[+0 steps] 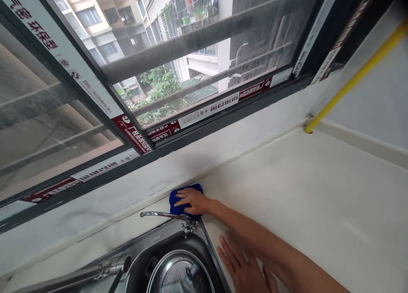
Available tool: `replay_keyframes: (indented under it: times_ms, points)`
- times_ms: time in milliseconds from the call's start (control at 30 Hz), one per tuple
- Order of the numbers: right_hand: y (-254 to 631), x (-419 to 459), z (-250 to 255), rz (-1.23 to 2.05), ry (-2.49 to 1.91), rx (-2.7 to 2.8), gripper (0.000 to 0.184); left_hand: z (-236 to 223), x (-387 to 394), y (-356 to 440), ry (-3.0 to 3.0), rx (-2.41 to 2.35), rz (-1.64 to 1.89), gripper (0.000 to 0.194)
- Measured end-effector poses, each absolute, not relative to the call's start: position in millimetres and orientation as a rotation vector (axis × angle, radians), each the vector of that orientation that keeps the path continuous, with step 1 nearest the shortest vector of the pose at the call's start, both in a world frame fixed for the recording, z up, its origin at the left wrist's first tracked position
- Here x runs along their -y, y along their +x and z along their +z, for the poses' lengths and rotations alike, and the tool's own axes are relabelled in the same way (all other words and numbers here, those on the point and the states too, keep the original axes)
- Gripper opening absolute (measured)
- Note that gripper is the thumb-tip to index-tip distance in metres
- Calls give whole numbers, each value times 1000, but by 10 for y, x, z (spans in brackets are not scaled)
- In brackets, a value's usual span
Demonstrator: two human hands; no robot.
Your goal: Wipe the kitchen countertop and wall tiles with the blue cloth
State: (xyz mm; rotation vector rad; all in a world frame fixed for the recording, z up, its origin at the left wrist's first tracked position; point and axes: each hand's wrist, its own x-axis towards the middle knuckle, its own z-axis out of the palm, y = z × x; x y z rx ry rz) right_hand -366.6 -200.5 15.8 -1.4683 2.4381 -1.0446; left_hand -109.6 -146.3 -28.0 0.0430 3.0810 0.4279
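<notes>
My right hand (193, 200) holds a blue cloth (198, 188) down on the pale countertop, just behind the sink's far right corner. Its fingers are spread over the cloth, which reaches the low ledge by the wall. Right beside it is the chrome faucet (188, 226), its spout pointing left. My left hand (245, 269) lies on the counter to the right of the sink, fingers stretched out and nothing in them. My right forearm passes above it and hides part of it.
A round metal pan or strainer (153, 272) sits in the steel sink (135, 252). A thick metal tube (110, 265) lies across the sink's left side. Behind the counter is a sliding window with a dark frame (191, 135). A yellow pipe (350, 84) enters the counter at the far right corner.
</notes>
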Motion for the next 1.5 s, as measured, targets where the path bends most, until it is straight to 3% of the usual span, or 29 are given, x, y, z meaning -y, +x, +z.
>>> replay_keyframes:
  times_ms: [233, 433, 567, 833, 1133, 1267, 1367, 1500]
  points:
    - [-3916, 2336, 186, -1001, -1701, -2156, 38, -398, 1495, -1105, 95, -3096, 458, 76]
    - [-3758, 1554, 112, -1073, -1451, -2479, 44, -149, 1539, -1102, 153, -3131, 474, 81]
    - [-3453, 749, 99, -942, -1106, -2854, 48, -25, 1549, -1146, 177, -3192, 517, 80]
    - [-2096, -536, 41, -535, -476, -3162, 56, 72, 1530, -1194, 101, -3221, 610, 65]
    - [-70, -867, -229, -398, 30, -3401, 59, 224, 1572, -1219, 51, -3231, 794, 53]
    - [475, -681, -165, -611, 224, -3371, 60, 272, 1543, -1143, 268, -3154, 835, 51]
    - [676, -623, -9, -1095, 346, -3218, 64, 312, 1294, -948, 640, -3059, 865, 50]
    - [1165, -820, 44, -1684, 899, -3086, 54, 317, 793, -440, 1168, -2849, 878, 46]
